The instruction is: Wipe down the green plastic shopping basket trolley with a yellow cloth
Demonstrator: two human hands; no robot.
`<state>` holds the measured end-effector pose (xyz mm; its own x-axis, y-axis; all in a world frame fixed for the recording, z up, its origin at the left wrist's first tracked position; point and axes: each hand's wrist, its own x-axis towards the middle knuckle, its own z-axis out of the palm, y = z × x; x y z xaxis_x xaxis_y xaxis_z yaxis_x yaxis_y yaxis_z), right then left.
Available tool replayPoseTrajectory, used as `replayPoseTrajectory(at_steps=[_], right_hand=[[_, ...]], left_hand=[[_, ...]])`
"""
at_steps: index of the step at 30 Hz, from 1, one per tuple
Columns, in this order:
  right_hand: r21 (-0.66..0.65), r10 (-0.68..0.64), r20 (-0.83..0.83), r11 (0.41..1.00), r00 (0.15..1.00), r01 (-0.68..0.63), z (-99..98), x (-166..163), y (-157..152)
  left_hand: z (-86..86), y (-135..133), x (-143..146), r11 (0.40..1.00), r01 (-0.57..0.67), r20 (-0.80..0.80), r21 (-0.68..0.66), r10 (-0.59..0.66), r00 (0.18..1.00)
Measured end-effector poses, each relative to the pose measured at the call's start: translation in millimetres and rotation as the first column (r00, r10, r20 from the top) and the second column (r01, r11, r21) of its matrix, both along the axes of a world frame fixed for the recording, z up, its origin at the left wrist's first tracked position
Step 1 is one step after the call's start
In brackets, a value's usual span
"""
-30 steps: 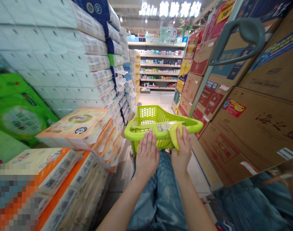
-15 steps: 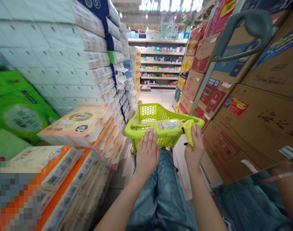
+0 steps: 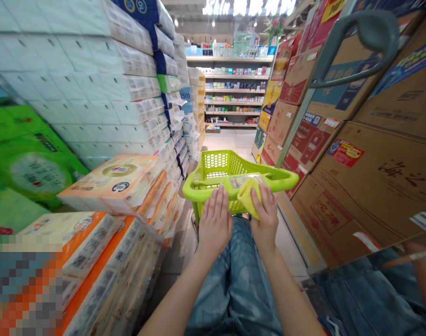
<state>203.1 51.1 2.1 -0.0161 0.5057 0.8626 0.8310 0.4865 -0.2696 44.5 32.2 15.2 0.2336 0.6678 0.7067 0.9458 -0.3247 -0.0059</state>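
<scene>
Packs (image 3: 76, 93) wall off frame left, boxes (image 3: 384, 186) frame right; grey handle (image 3: 376, 39) angles across upper right. Clear floor (image 3: 230, 139) runs up centre to shelves (image 3: 237, 77). Basket (image 3: 198, 192) at frame centre: lime green, perforated walls. Left hand (image 3: 216, 226) flat, fingers extended at near rim; right hand (image 3: 267, 214) grips crumpled yellow cloth (image 3: 248, 198) at same rim.

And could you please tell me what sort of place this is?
Most likely a supermarket or similar shop: wrapped packs are piled high on the left, cardboard boxes are stacked on the right, and shelves of small goods stand at the far end.
</scene>
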Motion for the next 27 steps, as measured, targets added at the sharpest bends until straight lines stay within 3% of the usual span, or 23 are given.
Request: replayPoseTrajectory(at_steps=[4, 7, 12, 15, 20, 24, 27], right_hand=[[0.021, -0.101, -0.203, 0.994, 0.974, 0.107, -1.8, 33, 10], [-0.007, -0.115, -0.275, 0.993, 0.955, 0.118, 0.1, 22, 8], [-0.013, 0.004, -0.090, 1.000, 0.996, -0.005, -2.4, -33, -6], [0.004, 0.041, 0.006, 0.999, 0.999, -0.041, -4.6, -44, -9], [0.048, -0.015, 0.020, 0.999, 1.000, 0.014, -5.9, -2, 2], [0.071, -0.086, -0.197, 0.992, 0.977, 0.101, -4.5, 32, 12], [0.021, -0.111, -0.319, 0.992, 0.941, 0.124, -1.1, 24, 11]], left_hand=[[1.3, -1, 2, 1.000, -0.003, 0.012, -0.005, 0.003, 1.000], [1.0, -1, 3, 1.000, -0.003, 0.018, -0.004, 0.004, 1.000], [-0.4, -1, 1, 1.000, -0.004, 0.015, -0.006, 0.004, 1.000], [-0.9, -1, 0, 1.000, 0.007, 0.016, -0.005, -0.007, 1.000], [-0.2, 0, 0, 1.000, 0.005, 0.008, 0.003, -0.005, 1.000], [0.5, -1, 1, 1.000, 0.003, 0.010, 0.003, -0.004, 1.000], [0.2, -1, 1, 1.000, 0.001, 0.014, 0.000, -0.002, 1.000]])
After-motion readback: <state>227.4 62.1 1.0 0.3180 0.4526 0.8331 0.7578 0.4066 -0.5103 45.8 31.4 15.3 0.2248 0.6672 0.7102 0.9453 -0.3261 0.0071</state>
